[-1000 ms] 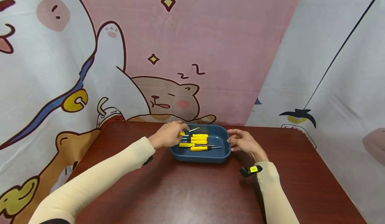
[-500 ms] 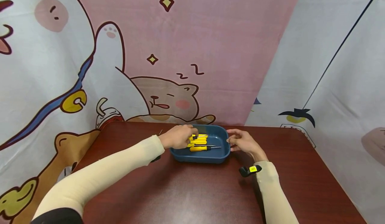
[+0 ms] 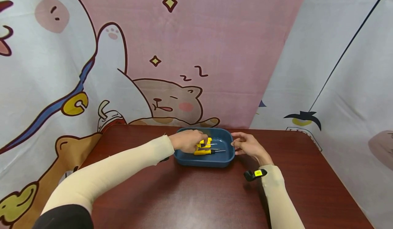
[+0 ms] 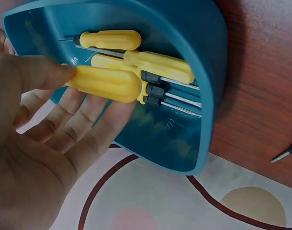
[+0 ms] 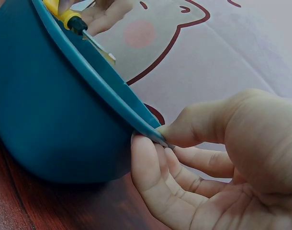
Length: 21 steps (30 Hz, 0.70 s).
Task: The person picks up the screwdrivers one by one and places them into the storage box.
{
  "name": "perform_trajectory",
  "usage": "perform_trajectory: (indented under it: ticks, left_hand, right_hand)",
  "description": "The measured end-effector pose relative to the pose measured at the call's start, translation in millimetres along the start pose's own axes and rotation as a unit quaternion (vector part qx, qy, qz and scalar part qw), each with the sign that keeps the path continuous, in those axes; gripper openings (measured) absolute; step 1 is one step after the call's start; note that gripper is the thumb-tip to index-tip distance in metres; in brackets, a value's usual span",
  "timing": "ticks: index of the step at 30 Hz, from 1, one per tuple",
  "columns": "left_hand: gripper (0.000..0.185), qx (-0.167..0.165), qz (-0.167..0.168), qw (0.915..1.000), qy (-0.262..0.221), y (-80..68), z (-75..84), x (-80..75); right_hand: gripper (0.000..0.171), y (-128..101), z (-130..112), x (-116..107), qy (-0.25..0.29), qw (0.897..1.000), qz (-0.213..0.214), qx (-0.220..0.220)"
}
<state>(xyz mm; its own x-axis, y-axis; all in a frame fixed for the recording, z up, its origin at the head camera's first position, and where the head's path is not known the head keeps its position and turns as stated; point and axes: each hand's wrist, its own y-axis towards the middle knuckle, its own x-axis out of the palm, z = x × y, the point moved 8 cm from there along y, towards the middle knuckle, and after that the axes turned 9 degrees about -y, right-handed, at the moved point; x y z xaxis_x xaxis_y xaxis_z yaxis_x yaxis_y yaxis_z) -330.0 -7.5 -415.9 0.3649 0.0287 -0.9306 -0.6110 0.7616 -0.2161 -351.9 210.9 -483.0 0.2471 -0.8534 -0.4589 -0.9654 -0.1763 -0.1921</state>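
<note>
My left hand (image 3: pixel 187 141) is over the left half of a blue plastic basin (image 3: pixel 204 161), pinching a screwdriver (image 4: pixel 105 84) by its yellow ribbed handle. In the right wrist view this screwdriver's black collar and shank (image 5: pixel 95 43) point over the basin. Several more yellow-handled screwdrivers lie inside, among them one (image 4: pixel 158 66) near the middle and one (image 4: pixel 112 39) at the side, with black collars and thin metal shanks. My right hand (image 3: pixel 250 145) pinches the basin's right rim between thumb and fingers, the rim (image 5: pixel 151 132) showing close in the right wrist view.
The basin stands on a dark red-brown table (image 3: pixel 215 195) near its back edge. In the left wrist view another screwdriver's black-collared tip (image 4: pixel 286 154) lies on the table outside the basin. A cartoon-printed curtain (image 3: pixel 230 51) hangs behind.
My left hand has moved right from the basin's left edge toward its middle, bringing the screwdriver with it. The right hand stays on the rim.
</note>
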Motion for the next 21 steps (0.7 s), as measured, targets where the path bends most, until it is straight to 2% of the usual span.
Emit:
perform_trajectory:
  ticks: [8, 21]
  left_hand:
    - [0.045, 0.02, -0.03, 0.9992, 0.018, 10.6, 8.1, 7.2]
    - [0.041, 0.042, -0.078, 0.9956, 0.03, 26.7, 12.7, 29.1]
  right_hand:
    - [0.049, 0.1, 0.2, -1.0, -0.004, 1.0, 0.0, 0.0]
    - [0.049, 0.5, -0.7, 1.5, -0.001, 1.0, -0.003, 0.003]
